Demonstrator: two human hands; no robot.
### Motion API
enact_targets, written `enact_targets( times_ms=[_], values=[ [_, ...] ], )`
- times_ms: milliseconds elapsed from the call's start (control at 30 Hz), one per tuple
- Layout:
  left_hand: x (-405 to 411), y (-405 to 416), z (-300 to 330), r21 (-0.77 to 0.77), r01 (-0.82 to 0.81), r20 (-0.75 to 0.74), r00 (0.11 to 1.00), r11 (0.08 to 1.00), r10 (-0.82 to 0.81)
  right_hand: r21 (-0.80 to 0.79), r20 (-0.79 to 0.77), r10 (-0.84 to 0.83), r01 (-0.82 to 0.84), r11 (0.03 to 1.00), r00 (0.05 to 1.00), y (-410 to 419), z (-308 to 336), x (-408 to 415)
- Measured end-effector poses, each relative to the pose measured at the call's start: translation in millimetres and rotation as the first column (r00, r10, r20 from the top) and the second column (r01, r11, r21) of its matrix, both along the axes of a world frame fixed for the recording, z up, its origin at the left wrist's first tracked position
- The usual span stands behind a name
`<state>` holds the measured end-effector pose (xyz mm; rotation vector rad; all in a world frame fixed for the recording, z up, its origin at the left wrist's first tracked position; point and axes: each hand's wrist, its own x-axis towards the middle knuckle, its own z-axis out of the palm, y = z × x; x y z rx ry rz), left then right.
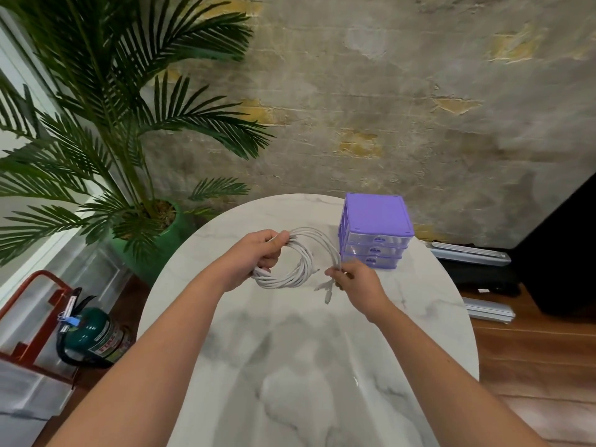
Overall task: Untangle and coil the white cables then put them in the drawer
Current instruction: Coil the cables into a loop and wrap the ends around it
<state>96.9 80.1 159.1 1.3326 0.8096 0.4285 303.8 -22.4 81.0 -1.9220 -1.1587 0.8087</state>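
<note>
A bundle of white cables (301, 267) hangs in loose round loops above the far part of the marble table (306, 366). My left hand (258, 253) grips the loops at their upper left side. My right hand (353, 279) pinches the cable strands at the right side, and a few loose ends with plugs dangle below its fingers. A small purple drawer unit (375, 230) with three clear-fronted drawers stands just behind my right hand; all its drawers are closed.
A potted palm (135, 156) in a green pot stands left of the table. A fire extinguisher (93, 337) in a red stand sits on the floor at lower left. Dark bags and metal rails (477, 262) lie on the wooden floor at right.
</note>
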Motion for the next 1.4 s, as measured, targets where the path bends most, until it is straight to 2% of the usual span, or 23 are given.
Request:
enact_targets(
  times_ms=[67, 167, 333, 433, 600, 700, 967, 1067, 1167, 1300, 1400],
  values=[
    [0, -2, -1, 0.007, 0.05, -0.011, 0.999, 0.999, -0.05, 0.013, -0.179, -0.111, 0.115, 0.993, 0.978, 1, 2, 1],
    [4, -7, -3, 0.071, 0.13, -0.047, 0.991, 0.989, -0.127, 0.022, -0.423, -0.21, 0.242, 0.97, 0.881, 5, 9, 0],
    [13, -13, 0, 0.165, 0.181, -0.12, 0.979, 0.97, -0.162, 0.016, -0.626, -0.227, 0.303, 0.953, 0.746, 16, 34, -4],
    [17, -16, -1, 0.205, 0.186, -0.151, 0.976, 0.961, -0.157, 0.005, -0.646, -0.212, 0.281, 0.96, 0.734, 18, 48, -7],
    [22, -19, -5, 0.26, 0.112, -0.145, 0.987, 0.959, -0.076, -0.069, -0.513, -0.157, 0.141, 0.988, 0.844, 13, 58, -10],
    [21, -18, -5, 0.259, 0.085, -0.149, 0.988, 0.962, -0.047, -0.096, -0.496, -0.09, 0.049, 0.994, 0.864, 10, 57, -6],
    [29, -21, -4, 0.143, 0.151, -0.193, 0.974, 0.978, -0.122, -0.176, -0.656, -0.016, -0.132, 0.976, 0.755, 13, 57, 4],
    [34, -25, -6, 0.081, 0.161, -0.148, 0.978, 0.984, -0.148, -0.257, -0.711, -0.111, -0.109, 0.96, 0.694, 15, 60, 6],
    [38, -27, -2, 0.105, 0.176, -0.194, 0.969, 0.979, -0.153, -0.289, -0.734, -0.191, -0.046, 0.956, 0.652, 16, 63, 8],
    [39, -25, -3, 0.129, 0.176, -0.221, 0.964, 0.976, -0.145, -0.302, -0.693, -0.222, 0.004, 0.953, 0.685, 13, 63, 7],
    [37, -24, -5, 0.14, 0.089, -0.198, 0.978, 0.986, -0.06, -0.294, -0.667, -0.23, 0.034, 0.955, 0.709, 14, 58, 8]
  ],
)
